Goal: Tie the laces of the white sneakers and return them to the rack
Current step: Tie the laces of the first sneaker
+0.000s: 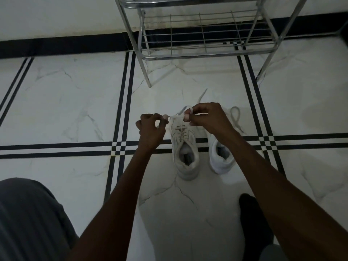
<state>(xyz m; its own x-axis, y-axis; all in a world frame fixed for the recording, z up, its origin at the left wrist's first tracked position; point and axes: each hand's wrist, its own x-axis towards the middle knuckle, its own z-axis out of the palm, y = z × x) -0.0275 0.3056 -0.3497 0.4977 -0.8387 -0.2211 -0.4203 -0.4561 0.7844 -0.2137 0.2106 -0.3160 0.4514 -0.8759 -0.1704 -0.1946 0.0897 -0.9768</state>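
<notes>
Below me, two white sneakers sat side by side on the floor (66, 95), toes toward the rack (205, 44), heels toward me. Left sneaker (185, 147): mouth open, dark inside, nothing in it that I could make out. Right sneaker (221, 157): partly behind my right forearm, mouth also open, a bluish patch on the lining.

Rack was chrome tube with thin wire-grid shelves; the lower shelf held nothing, the upper one ran out of view. It stood against the wall, just beyond the shoes.

My left hand (151, 129) was curled, thumb and forefinger pinched shut on one end of the lace (176, 116) over the left sneaker's toe end. My right hand (206, 117) was pinched on a small loop of the same lace, loop standing up above the fingertips. Lace ran taut between the two hands. Flat, pale, woven cord.

A loose lace end (202, 95) trailed on the floor toward the rack. The right sneaker's lace (236, 115) lay in a slack loop beyond its toe.

Floor: glossy white marble-look tile with grey veins, crossed by paired black stripes. Sneaker uppers soft, padded, matte. Light was dim.
</notes>
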